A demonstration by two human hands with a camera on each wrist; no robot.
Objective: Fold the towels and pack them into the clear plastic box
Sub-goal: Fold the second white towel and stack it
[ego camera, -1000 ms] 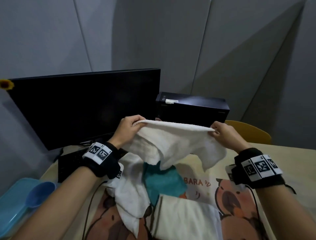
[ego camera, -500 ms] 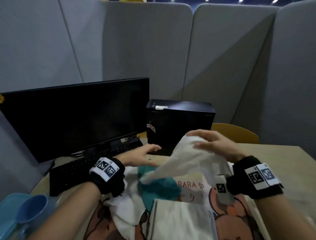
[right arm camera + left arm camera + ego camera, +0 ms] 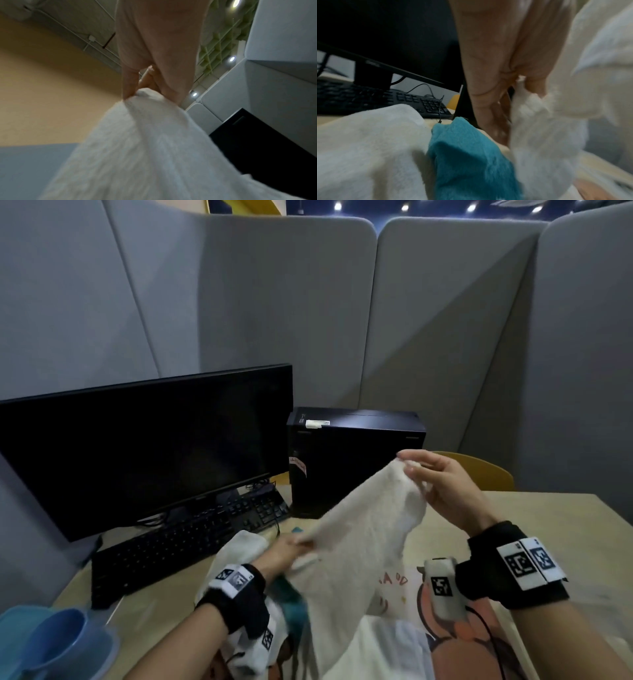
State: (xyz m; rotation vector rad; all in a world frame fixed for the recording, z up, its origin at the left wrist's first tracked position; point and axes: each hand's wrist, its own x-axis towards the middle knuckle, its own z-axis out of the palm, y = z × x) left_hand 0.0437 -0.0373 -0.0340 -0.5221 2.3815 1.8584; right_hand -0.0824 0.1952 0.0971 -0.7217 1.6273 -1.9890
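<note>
Where both hands (image 3: 442, 491) pinch, towel (image 3: 359, 542) hangs

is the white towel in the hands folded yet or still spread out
Not folded: the white towel hangs loose and stretched between the right hand, pinching a raised corner, and the left hand, gripping its lower edge.

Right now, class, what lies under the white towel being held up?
Under the held towel you can see a teal towel, another white towel and a cartoon-printed mat. Whatever sits directly beneath its hanging folds is covered.
</note>
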